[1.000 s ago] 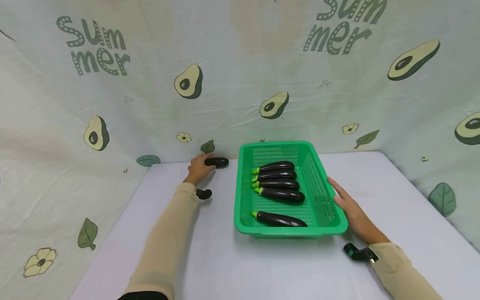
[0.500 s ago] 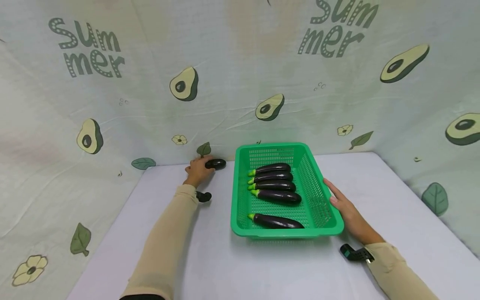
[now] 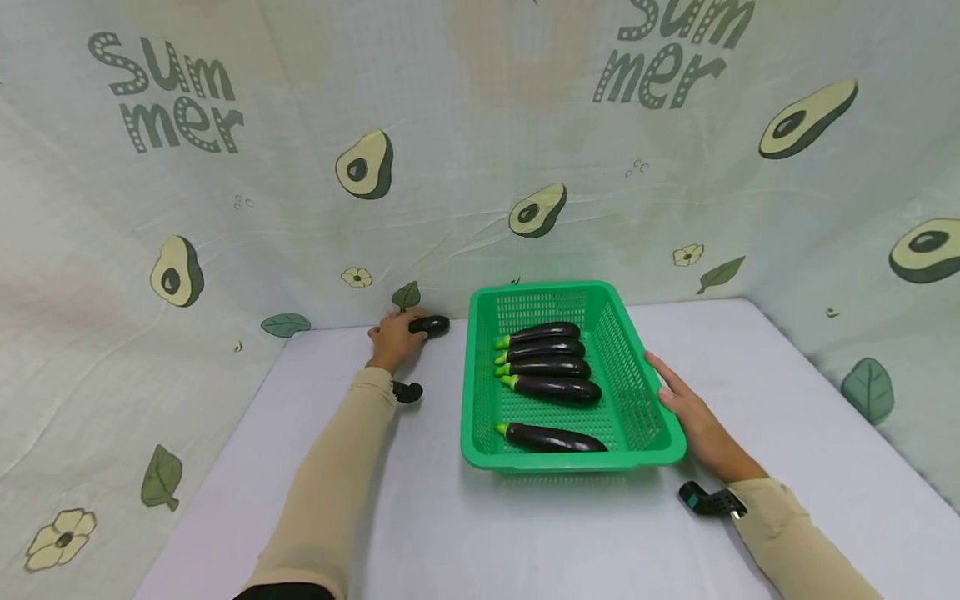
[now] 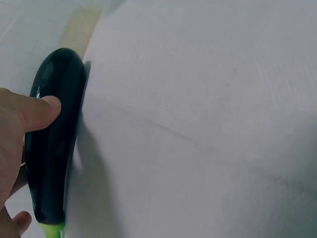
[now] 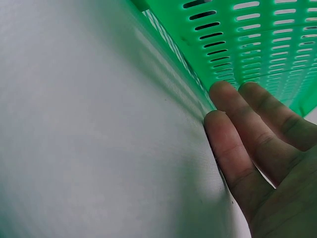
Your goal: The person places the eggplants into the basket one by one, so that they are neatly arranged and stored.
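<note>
At the table's back edge my left hand [image 3: 395, 340] holds a dark purple eggplant [image 3: 432, 325], left of the basket. In the left wrist view the thumb lies across the eggplant [image 4: 55, 148], fingers are on its other side, and its green stem end points down. A green plastic basket [image 3: 480, 417] stands mid-table with several eggplants inside. One eggplant [image 3: 555, 438] lies apart near its front wall. My right hand [image 3: 697, 421] is at the basket's right side. In the right wrist view its fairly straight fingers [image 5: 233, 144] touch the perforated outer wall low down.
A white cloth covers the table [image 3: 562, 533]. Directly behind it hangs a printed curtain [image 3: 450, 108], which meets the table's back edge. Inside the basket, the other eggplants [image 3: 555, 387] lie side by side toward the back, green ends to the left.
The head view has shifted slightly, so everything sits a little further left. Both hands, the held eggplant and the basket otherwise keep nearly the same places.
</note>
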{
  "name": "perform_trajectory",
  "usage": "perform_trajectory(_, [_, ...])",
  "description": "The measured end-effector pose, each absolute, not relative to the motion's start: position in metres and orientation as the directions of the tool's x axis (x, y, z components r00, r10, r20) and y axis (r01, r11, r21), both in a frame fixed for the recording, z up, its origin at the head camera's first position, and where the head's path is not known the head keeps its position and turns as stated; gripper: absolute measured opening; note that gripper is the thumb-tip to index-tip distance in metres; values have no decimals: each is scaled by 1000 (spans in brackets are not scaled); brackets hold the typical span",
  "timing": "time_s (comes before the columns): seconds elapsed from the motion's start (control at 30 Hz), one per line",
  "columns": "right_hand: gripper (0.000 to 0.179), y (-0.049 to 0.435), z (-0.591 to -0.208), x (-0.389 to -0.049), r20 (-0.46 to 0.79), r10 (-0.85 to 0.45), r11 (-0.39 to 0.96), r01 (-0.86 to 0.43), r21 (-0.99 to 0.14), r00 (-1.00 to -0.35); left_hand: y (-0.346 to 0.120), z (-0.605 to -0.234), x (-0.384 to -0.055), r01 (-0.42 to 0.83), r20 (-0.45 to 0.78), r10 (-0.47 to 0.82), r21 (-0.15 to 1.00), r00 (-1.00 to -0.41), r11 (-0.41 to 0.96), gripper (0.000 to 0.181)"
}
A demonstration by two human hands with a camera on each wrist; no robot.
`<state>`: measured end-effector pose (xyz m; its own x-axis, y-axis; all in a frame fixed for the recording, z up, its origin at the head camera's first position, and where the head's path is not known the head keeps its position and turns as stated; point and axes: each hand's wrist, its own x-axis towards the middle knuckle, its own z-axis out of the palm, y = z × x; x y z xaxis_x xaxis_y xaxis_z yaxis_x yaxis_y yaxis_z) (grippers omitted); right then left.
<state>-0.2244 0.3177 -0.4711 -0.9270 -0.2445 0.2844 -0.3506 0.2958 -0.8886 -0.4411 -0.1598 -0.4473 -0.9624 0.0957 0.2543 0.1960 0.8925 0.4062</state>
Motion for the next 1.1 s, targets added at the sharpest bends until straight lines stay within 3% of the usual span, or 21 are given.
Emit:
perform_trajectory(0.27, [53,319,-471,-225,289,-240,290,-352,-890,-927,-157,-436,-440,167,198,89,426,-976,889,39])
perform_trajectory(0.53, [53,319,-471,-226,286,-247,293,-352,-889,-926,-164,-443,-439,137,124,92,431,-988,892,53])
perform_trajectory(1.1, [53,317,-470,-225,292,-247,305,-361,-882,-924,-174,-440,-428,160,141,106,455,-984,876,55])
